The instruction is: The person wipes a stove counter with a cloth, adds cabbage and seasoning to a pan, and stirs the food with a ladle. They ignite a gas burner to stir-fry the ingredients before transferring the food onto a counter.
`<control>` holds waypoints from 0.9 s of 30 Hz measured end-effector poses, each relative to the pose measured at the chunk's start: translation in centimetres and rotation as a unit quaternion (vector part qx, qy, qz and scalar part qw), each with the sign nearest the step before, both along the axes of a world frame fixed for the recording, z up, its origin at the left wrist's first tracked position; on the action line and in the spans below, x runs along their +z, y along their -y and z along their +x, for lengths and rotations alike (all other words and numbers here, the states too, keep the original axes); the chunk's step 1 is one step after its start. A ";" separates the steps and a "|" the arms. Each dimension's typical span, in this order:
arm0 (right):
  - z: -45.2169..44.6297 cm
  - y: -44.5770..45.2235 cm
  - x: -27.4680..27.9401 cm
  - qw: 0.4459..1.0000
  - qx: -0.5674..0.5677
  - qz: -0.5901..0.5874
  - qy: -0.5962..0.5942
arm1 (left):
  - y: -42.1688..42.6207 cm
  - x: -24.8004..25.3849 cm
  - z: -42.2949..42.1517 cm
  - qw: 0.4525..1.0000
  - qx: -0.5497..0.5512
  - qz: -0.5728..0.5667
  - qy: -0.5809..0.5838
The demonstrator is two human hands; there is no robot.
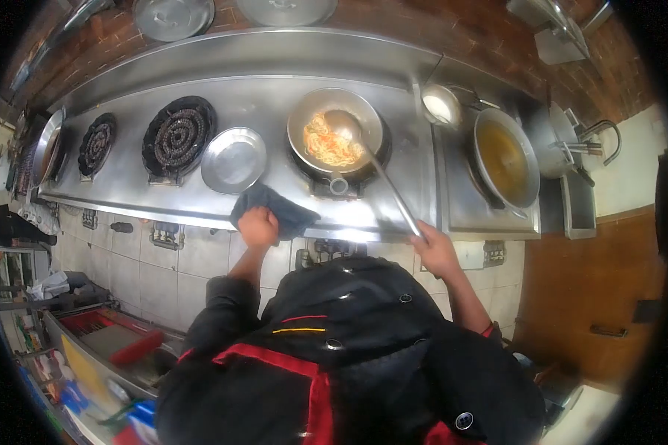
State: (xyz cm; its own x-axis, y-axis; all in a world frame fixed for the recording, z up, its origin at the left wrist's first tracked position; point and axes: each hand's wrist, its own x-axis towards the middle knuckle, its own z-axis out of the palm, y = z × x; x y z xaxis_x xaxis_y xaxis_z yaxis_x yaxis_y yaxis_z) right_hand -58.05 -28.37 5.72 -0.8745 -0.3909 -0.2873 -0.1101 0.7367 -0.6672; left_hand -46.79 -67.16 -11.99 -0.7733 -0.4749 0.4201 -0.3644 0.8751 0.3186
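My left hand [259,227] is closed on a dark cloth [288,216] at the front edge of the steel stove. My right hand [435,250] grips the long handle of a ladle [393,188]. The bowl of the ladle rests among noodles [331,147] with reddish bits, inside a wok [303,116] on a burner. The wok's short handle points toward me, and neither hand touches it. An empty round metal plate [234,159] lies left of the wok, just beyond the cloth.
Two bare burners [178,137] [96,144] are at the left. On the right stand a large pan of yellowish liquid [503,159], a small pot with white contents [441,105] and a tall pot [549,141]. Metal lids [174,16] lie along the back.
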 end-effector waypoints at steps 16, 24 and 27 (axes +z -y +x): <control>-2.1 -1.2 1.0 0.989 0.018 0.119 -0.084 | 0.4 -0.9 0.0 1.000 0.003 -0.002 0.029; -4.5 -0.9 1.0 0.960 0.016 0.207 -0.188 | 0.0 -0.6 -0.2 1.000 0.011 -0.007 0.019; -4.9 -0.4 0.8 0.961 0.012 0.216 -0.174 | 0.4 -1.4 0.3 0.999 0.011 0.032 0.034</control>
State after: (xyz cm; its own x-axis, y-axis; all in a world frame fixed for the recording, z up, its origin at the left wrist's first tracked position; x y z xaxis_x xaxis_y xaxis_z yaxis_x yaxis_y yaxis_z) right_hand -63.00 -27.96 6.54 -0.9394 -0.3215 -0.1193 -0.2909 0.9312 -0.2197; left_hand -46.48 -67.61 -13.36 -0.7875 -0.5167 0.3358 -0.4063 0.8451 0.3476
